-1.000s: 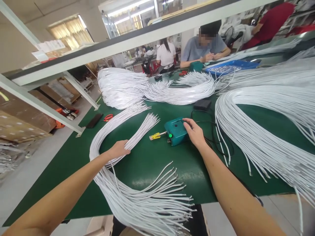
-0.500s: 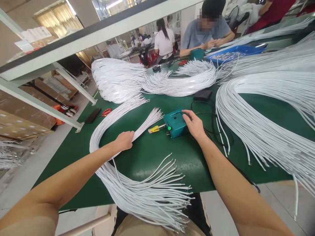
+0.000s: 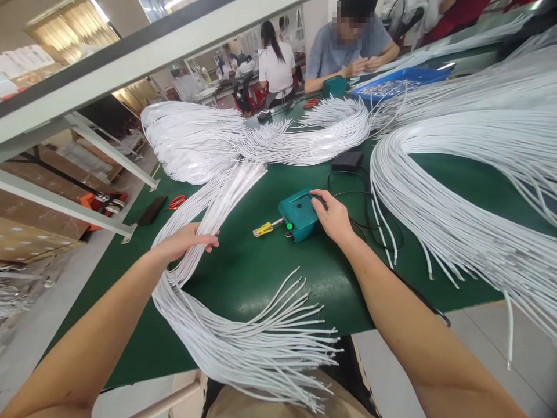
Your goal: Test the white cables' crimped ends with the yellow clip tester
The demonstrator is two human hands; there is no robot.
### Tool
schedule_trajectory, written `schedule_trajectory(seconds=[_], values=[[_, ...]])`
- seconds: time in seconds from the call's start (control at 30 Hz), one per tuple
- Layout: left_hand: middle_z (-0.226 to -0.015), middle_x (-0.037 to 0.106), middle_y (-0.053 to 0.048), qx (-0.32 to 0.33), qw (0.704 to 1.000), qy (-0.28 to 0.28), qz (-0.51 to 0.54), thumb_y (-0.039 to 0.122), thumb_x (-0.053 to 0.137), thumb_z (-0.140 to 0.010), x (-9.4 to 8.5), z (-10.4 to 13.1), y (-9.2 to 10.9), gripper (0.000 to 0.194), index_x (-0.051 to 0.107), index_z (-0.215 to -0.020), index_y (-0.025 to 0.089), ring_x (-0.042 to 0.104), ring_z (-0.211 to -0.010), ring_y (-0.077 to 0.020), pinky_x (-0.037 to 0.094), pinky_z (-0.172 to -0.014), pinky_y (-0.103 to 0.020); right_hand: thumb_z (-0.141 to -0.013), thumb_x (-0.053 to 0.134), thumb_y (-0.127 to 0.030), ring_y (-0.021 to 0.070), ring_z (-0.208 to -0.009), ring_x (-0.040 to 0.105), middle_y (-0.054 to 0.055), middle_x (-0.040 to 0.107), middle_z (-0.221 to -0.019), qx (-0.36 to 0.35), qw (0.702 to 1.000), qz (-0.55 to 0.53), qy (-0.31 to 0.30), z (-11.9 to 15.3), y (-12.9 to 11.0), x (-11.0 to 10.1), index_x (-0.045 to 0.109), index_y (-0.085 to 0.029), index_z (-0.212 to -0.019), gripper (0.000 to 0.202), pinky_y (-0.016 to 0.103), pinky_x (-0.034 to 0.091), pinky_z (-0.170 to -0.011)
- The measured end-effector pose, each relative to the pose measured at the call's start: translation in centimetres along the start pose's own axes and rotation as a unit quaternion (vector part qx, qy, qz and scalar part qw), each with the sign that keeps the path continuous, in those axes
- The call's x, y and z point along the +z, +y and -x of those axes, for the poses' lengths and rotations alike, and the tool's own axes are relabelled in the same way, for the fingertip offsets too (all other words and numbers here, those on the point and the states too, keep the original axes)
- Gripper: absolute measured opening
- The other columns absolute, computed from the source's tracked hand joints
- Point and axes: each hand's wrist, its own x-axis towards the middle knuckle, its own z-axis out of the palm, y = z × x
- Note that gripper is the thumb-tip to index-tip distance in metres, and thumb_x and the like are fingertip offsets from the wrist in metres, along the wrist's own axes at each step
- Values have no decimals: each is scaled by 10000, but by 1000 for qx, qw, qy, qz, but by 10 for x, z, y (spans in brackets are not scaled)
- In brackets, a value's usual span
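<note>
My left hand (image 3: 191, 241) is closed around a bundle of white cables (image 3: 228, 194), thumb across the top, the cut ends pointing up and away from me. The bundle curves round at the left, and loose cable ends (image 3: 270, 342) fan out near the table's front edge. My right hand (image 3: 333, 217) grips the rear of a small teal electric machine (image 3: 300, 215), fingers over its back edge. This machine has a green button and a metal shaft with a yellow tip (image 3: 263, 229), which points left and touches no cable.
More white cables lie at the back (image 3: 195, 139) and on the right (image 3: 435, 203) of the green table (image 3: 248, 284). Red-handled scissors (image 3: 176, 202), a black box (image 3: 347, 161) and a blue tray (image 3: 400, 81) of small parts are there too. A co-worker (image 3: 348, 46) sits opposite.
My left hand has moved left with the cable bundle, whose ends have swung up and away from the yellow tip. My right hand stays on the machine. The view has shifted slightly.
</note>
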Motion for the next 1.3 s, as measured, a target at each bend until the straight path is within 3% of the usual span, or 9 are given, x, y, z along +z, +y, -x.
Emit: schedule_trajectory(seconds=[0.17, 0.3, 0.4, 0.53, 0.63, 0.77, 0.9, 1.2, 1.3], values=[[-479, 576, 55, 167, 970, -5, 177, 267, 782, -599, -24, 13, 56, 371, 636, -933, 199, 552, -443, -124, 465, -971, -471, -886, 419, -381, 257, -1014, 604, 71, 672, -1119, -9, 1000, 20, 8, 0, -2, 3, 624, -225, -1155, 372, 407, 441, -930], [-409, 515, 49, 283, 922, -121, 236, 343, 824, -524, -15, 16, 93, 354, 659, -781, 165, 475, -346, -108, 484, -920, -519, -903, 404, -366, 246, -1017, 609, 69, 674, -1122, -25, 999, 43, 10, -2, 3, 4, 629, -223, -1151, 364, 390, 448, -927], [-427, 503, 47, 228, 916, -185, 275, 334, 791, -571, 18, 22, 92, 291, 624, -723, 150, 461, -367, -85, 548, -742, -470, -914, 407, -353, 246, -1035, 601, 81, 671, -1130, -64, 994, 81, 27, -3, 7, 3, 630, -206, -1145, 353, 397, 453, -926], [-526, 513, 58, 81, 900, -102, 417, 262, 733, -652, 72, 25, 65, 230, 615, -821, 159, 462, -467, -49, 549, -642, -269, -884, 509, -301, 257, -1096, 561, 113, 650, -1168, -191, 969, 124, 96, 2, -10, 4, 646, -181, -1083, 270, 424, 424, -966], [-708, 590, 35, 23, 863, -72, 500, 212, 734, -669, 96, 18, 46, 245, 622, -880, 155, 486, -508, -24, 514, -576, -189, -883, 523, -252, 213, -958, 605, 77, 695, -984, -253, 964, 64, 46, 10, -46, 16, 672, -209, -954, 170, 375, 464, -900], [-709, 591, 26, -48, 835, -16, 548, 170, 755, -659, 105, 6, 29, 239, 633, -862, 133, 537, -546, -34, 533, -601, -184, -888, 512, -332, 160, -735, 620, 41, 676, -823, -130, 977, -40, -166, 9, -89, 48, 683, -212, -868, 210, 291, 505, -677], [-708, 626, -4, -103, 819, 38, 563, 151, 755, -665, 110, 3, 16, 202, 648, -833, 118, 616, -657, -82, 572, -682, -225, -785, 624, -427, 108, -518, 545, 4, 620, -659, 75, 924, -157, -340, -3, -100, 86, 658, -180, -811, 251, 246, 481, -498], [-816, 701, -53, -37, 835, 74, 544, 197, 760, -666, 101, -12, 1, 216, 663, -838, 109, 634, -684, -98, 521, -695, -218, -691, 717, -347, 77, -507, 506, -30, 581, -603, 188, 896, -310, -257, 8, -91, 103, 655, -164, -761, 205, 233, 457, -525], [-800, 694, -39, -30, 841, 30, 540, 245, 783, -654, 101, -19, -1, 267, 668, -856, 115, 610, -657, -78, 485, -647, -195, -706, 705, -315, 86, -542, 538, -23, 596, -615, 190, 891, -320, -258, 9, -92, 101, 675, -159, -775, 173, 236, 466, -557]])
